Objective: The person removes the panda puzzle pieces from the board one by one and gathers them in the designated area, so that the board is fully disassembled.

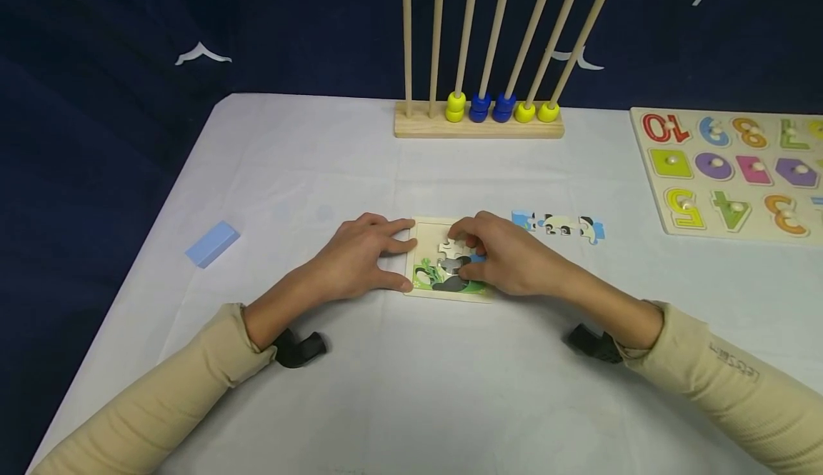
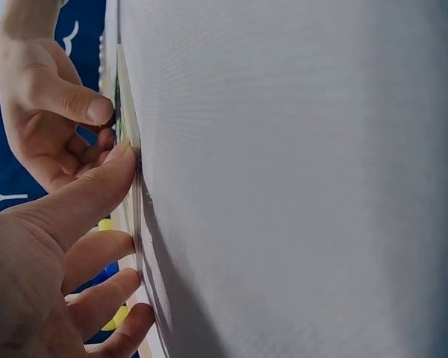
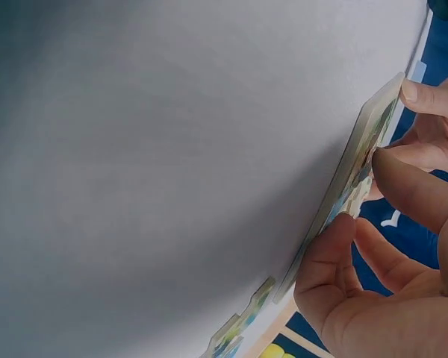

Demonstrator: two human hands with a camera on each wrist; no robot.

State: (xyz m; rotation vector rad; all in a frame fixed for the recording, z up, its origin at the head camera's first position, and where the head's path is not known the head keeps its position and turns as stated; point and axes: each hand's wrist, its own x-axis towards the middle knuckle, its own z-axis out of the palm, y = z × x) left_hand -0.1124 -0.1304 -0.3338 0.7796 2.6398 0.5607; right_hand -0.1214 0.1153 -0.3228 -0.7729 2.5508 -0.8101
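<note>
A small wooden jigsaw tray (image 1: 444, 298) lies on the table, with panda picture pieces fitted along its lower part. Spread along its left edge is my left hand (image 1: 363, 257), fingertips and thumb touching the frame. My right hand (image 1: 521, 257) reaches over the tray's right side, thumb and fingers curled round a pale puzzle piece (image 1: 452, 248). In the right wrist view, this puzzle piece (image 3: 358, 195) shows between thumb and fingertip, close over the tray (image 3: 343, 175). The right hand covers part of the tray in the head view.
Loose panda puzzle pieces (image 1: 559, 225) lie right of the tray. A blue block (image 1: 213, 244) rests at the left. Behind stands a wooden peg rack (image 1: 479, 128) with yellow and blue beads. A number and shape board (image 1: 701, 175) is at the right.
</note>
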